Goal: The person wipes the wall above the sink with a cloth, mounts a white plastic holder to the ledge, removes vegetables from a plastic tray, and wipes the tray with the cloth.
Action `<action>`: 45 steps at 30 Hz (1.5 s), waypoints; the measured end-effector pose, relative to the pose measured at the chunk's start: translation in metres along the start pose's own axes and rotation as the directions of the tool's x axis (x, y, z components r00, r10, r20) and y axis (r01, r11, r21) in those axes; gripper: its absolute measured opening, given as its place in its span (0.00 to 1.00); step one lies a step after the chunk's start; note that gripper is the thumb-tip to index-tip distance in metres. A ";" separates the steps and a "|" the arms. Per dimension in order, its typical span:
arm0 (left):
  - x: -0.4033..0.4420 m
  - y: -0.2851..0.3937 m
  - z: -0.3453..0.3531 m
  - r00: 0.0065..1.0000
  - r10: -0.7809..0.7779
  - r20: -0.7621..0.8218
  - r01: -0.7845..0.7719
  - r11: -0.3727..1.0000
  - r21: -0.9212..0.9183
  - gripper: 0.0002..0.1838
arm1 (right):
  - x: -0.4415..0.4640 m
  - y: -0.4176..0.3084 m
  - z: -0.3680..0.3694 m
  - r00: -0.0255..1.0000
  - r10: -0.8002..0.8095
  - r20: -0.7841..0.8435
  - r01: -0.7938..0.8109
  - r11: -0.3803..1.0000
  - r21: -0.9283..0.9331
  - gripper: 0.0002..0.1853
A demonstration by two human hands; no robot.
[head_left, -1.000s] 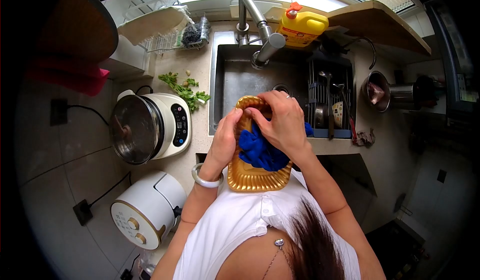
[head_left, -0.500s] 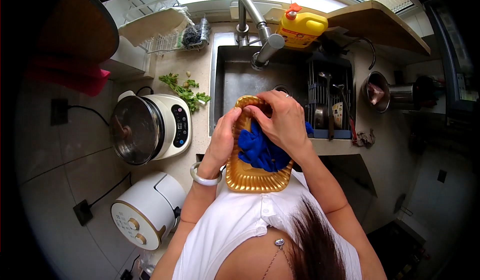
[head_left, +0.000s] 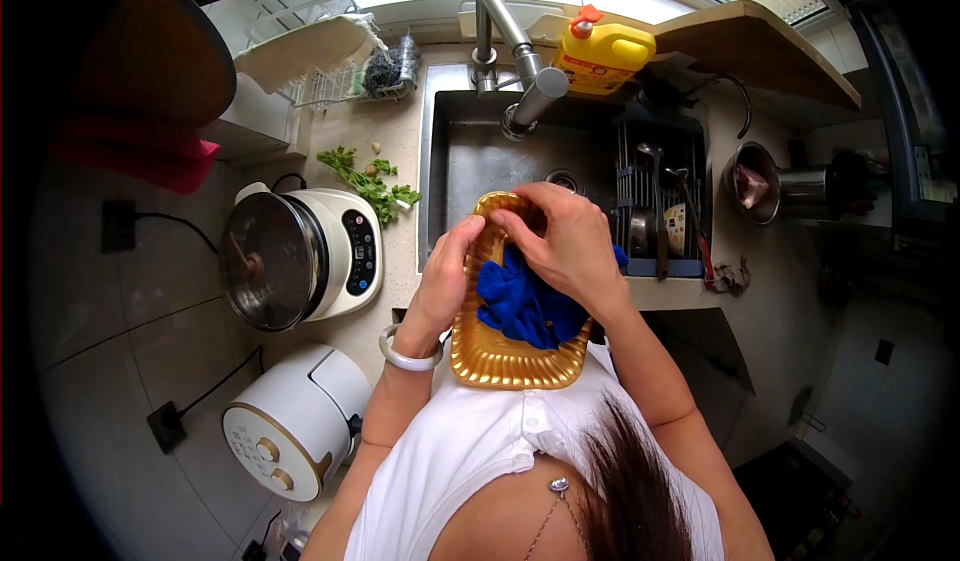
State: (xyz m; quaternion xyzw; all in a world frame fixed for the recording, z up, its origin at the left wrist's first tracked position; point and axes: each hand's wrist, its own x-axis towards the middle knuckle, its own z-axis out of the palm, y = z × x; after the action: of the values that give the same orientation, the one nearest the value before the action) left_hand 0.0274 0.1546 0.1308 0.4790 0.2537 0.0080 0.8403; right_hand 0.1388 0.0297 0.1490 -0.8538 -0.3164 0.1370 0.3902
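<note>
A gold tray (head_left: 510, 371) with a ridged rim is held tilted in front of my body, over the near edge of the sink (head_left: 500, 151). My left hand (head_left: 443, 276) grips its left side, thumb near the far corner. My right hand (head_left: 572, 246) is closed over the far end, thumb and fingers at the rim. A crumpled blue cloth (head_left: 525, 306) lies bunched under that palm and hangs onto the tray's inner face. Part of the cloth shows past the right side of the hand. The palm hides how the fingers hold it.
A steel faucet (head_left: 540, 91) stands behind the sink, beside a yellow jug (head_left: 605, 56). Utensils fill a dark rack (head_left: 640, 191) on the sink's right. Leafy greens (head_left: 365, 181), a lidded electric pot (head_left: 275, 259) and a white appliance (head_left: 295, 416) sit left. A metal pot (head_left: 750, 181) holds meat.
My right hand and the blue cloth have shifted slightly right and toward my body. The tray has tilted a little; both hands keep their hold.
</note>
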 end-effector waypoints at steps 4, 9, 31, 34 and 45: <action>0.002 -0.002 -0.002 1.000 -0.014 -0.022 0.015 1.000 0.014 0.23 | -0.002 0.001 -0.007 0.995 -0.099 -0.002 0.099 0.995 -0.002 0.18; 0.001 -0.005 -0.003 0.996 0.003 -0.090 0.004 0.997 0.075 0.23 | -0.002 -0.003 -0.004 0.993 -0.112 -0.048 0.111 0.993 -0.030 0.17; -0.002 0.003 0.003 1.000 0.010 -0.010 -0.009 0.999 0.049 0.22 | -0.003 0.002 -0.002 0.995 -0.095 -0.019 0.095 0.995 -0.009 0.16; -0.002 0.006 0.005 1.000 0.004 -0.029 -0.004 1.000 0.029 0.22 | -0.002 0.003 -0.002 0.997 -0.079 -0.016 0.079 0.997 0.007 0.16; -0.001 0.001 0.003 0.999 0.026 -0.026 -0.023 0.994 0.109 0.23 | -0.003 -0.001 -0.003 0.997 -0.075 -0.014 0.073 0.995 -0.069 0.18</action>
State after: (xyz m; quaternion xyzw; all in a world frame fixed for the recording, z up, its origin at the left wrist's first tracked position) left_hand 0.0283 0.1520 0.1332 0.5271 0.2594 0.0112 0.8092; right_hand 0.1372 0.0263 0.1511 -0.8554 -0.3491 0.1044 0.3681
